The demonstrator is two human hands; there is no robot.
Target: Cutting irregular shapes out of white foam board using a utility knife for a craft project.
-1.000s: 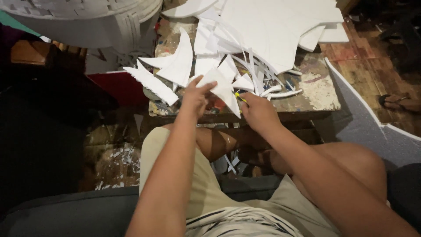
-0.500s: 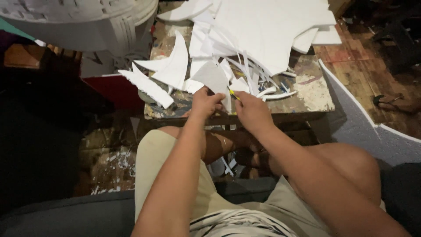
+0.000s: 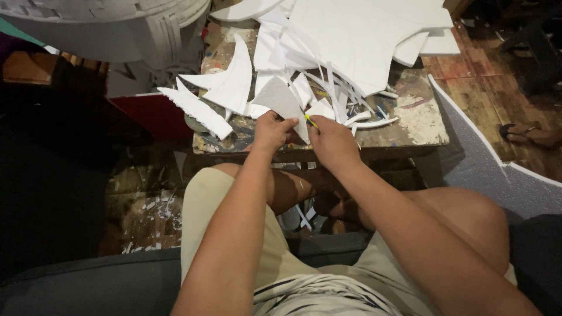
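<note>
Foam triangle [image 3: 283,104], a greyish-white wedge with its tip pointing down toward us, sat at the near edge of the paint-stained worktable [image 3: 418,120], and we held it between both hands. Our left hand [image 3: 270,132] was closed on its lower left edge, thumb on top and fingers curled beneath. Our right hand [image 3: 332,140] was closed around a small yellow-handled tool [image 3: 310,120], whose tip met the triangle's right edge; we could not tell from this view whether it was a blade or a pen. Just behind the triangle lay a heap of thin white foam strips [image 3: 351,99], tangled and curling toward the right. To the left of our hands rested a curved, horn-shaped foam piece [image 3: 234,82] and, beside it, a long foam strip with a serrated edge [image 3: 196,111] that overhung the table's left side. Farther back, a large white foam sheet [image 3: 363,35] covered most of the tabletop. Beyond the left corner stood a big white foam block with ridged sides [image 3: 117,26], and below it a red panel [image 3: 155,114]. On the right, a grey foam board with a jagged edge [image 3: 492,169] leaned near our knee, with a sandal [image 3: 530,133] on the wooden floor beyond it. White scraps [image 3: 149,213] littered the floor under the table's left side.
</note>
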